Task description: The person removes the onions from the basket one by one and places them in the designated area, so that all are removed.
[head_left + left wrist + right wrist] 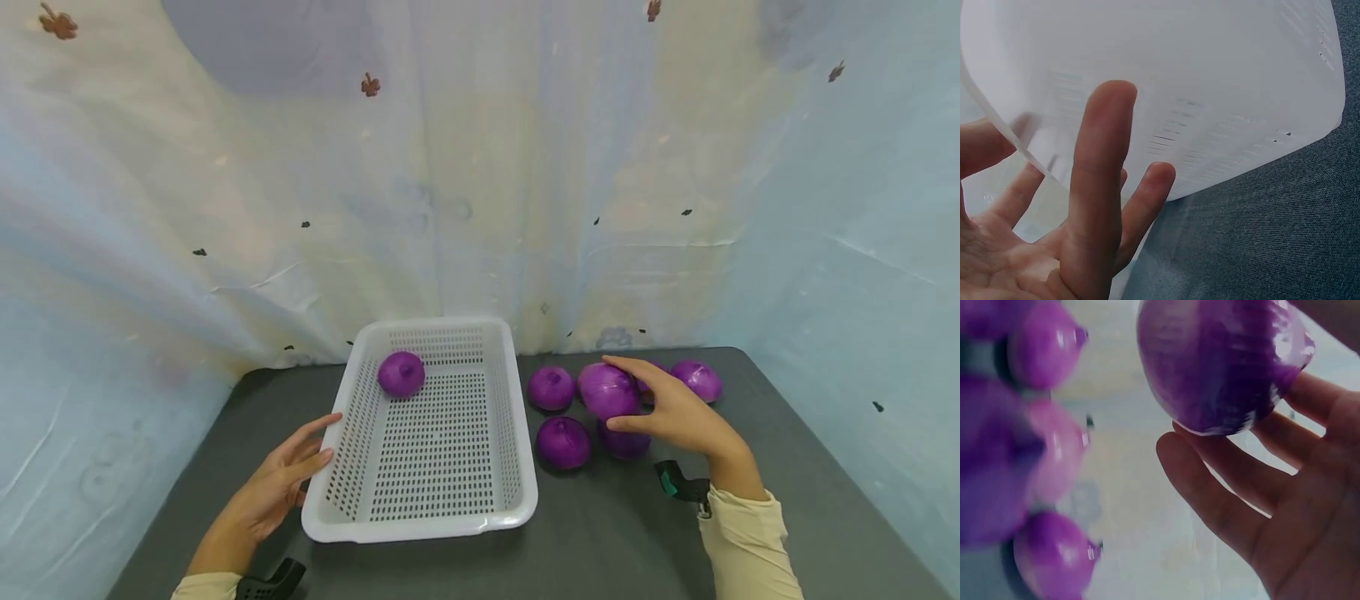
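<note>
My right hand (686,417) grips a purple onion (608,391) between thumb and fingers, above the other onions at the table's right. In the right wrist view the held onion (1222,362) shows a pointed tip. At the left rim of a white perforated basket (420,528) is my left hand (270,483), its fingertips touching the rim with the fingers loosely extended. Another onion (401,374) sits inside the basket at the far left. The left wrist view shows the basket wall (1210,69) close to the thumb and fingers.
Several purple onions lie right of the basket, among them a back one (551,388), a front one (563,442) and one (697,381) at the far right. The dark table (600,550) meets a patterned curtain (480,208) behind it.
</note>
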Demonstrator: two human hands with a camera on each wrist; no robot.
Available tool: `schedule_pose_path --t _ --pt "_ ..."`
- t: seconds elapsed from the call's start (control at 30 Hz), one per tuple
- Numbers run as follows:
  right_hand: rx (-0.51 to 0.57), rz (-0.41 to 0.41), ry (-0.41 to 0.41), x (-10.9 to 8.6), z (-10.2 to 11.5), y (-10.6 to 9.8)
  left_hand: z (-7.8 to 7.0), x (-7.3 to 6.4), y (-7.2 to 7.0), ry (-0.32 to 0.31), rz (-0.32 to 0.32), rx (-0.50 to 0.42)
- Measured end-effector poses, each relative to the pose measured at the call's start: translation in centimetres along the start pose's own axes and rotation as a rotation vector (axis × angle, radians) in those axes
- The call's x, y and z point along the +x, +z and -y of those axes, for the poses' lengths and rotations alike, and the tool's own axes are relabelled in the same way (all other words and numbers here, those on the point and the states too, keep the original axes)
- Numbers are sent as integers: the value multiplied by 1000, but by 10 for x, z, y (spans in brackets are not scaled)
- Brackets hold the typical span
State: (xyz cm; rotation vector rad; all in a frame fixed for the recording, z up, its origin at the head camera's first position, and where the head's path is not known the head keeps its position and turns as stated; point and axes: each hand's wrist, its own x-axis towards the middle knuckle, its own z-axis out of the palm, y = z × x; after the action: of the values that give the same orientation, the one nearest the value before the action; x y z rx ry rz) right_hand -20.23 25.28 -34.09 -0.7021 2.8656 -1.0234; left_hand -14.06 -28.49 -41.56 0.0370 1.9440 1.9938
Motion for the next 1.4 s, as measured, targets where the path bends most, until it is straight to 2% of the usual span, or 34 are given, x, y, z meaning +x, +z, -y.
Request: schedule_pose_path --t 0.27,0.47,1.1,1.4 --pt "-38 -39 93 -13 -28 -20 0 -1 1 -8 -14 -15" --pt "-69 -16 144 -21 -40 -25 0 -1 3 -20 -34 -12" --pt "-174 31 226 -31 -74 -29 -2 1 3 -23 -32 -11" --pt "-127 86 245 -31 -95 -20 -2 0 3 -29 -41 -6"
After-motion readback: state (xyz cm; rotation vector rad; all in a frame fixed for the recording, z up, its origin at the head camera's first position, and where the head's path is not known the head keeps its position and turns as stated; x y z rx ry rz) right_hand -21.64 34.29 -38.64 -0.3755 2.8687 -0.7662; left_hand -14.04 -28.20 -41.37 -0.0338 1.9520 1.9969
